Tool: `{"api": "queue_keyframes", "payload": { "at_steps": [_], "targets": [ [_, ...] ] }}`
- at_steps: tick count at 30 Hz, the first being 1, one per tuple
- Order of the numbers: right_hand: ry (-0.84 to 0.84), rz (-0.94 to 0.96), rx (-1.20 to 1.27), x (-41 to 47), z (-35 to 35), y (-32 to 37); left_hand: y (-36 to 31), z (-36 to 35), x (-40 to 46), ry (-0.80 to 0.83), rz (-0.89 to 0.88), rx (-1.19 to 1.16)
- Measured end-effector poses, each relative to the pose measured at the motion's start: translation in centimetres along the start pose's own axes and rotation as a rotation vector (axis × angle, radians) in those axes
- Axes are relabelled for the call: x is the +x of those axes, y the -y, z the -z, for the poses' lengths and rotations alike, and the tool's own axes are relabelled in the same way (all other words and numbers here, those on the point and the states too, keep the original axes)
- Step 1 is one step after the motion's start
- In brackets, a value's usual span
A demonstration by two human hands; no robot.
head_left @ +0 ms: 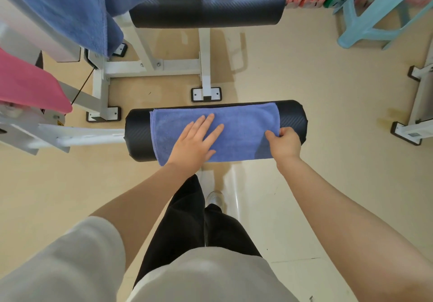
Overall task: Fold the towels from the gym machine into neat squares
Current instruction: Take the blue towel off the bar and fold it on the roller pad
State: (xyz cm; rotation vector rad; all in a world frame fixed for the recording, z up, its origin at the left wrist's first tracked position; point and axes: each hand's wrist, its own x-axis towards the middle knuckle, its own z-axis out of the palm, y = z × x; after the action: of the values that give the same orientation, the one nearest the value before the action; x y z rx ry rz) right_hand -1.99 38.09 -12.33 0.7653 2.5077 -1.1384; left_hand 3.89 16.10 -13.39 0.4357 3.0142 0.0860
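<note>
Blue towel [241, 123] draped over black roller pad [138, 132], both hands engaged.

Pad ends project past both towel edges; open tan floor [328, 90] lies right and near. Left hand [195, 141] lies flat, fingers spread, on the towel's centre-left. Right hand [284, 143] pinches the towel's right edge. White machine frame [154, 64], black seat pad [206, 3], hanging blue towels [58, 8] and pink towel [30, 83] stand left and beyond.

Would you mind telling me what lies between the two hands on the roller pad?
In the head view, only a bare stretch of the folded blue towel lies between the flat left hand and the right hand pinching its edge.
</note>
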Motion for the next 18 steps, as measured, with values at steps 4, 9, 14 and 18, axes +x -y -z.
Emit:
{"api": "queue_keyframes", "payload": {
  "at_steps": [4,9,14,18],
  "targets": [
    [0.260,-0.058,0.295,-1.2,1.7,1.3,-0.3,-0.3,0.5,0.094,0.062,0.082],
    [0.640,-0.066,0.452,-3.0,4.2,3.7,-0.5,-0.8,0.7,0.162,0.103,0.078],
    [0.804,0.018,0.470,-6.2,1.8,7.1,0.7,-0.2,1.0,0.213,0.025,-0.097],
    [0.799,0.176,0.127,-8.6,-3.2,10.0,4.2,1.6,-0.1,-0.041,-0.049,-0.377]
  ]
}}
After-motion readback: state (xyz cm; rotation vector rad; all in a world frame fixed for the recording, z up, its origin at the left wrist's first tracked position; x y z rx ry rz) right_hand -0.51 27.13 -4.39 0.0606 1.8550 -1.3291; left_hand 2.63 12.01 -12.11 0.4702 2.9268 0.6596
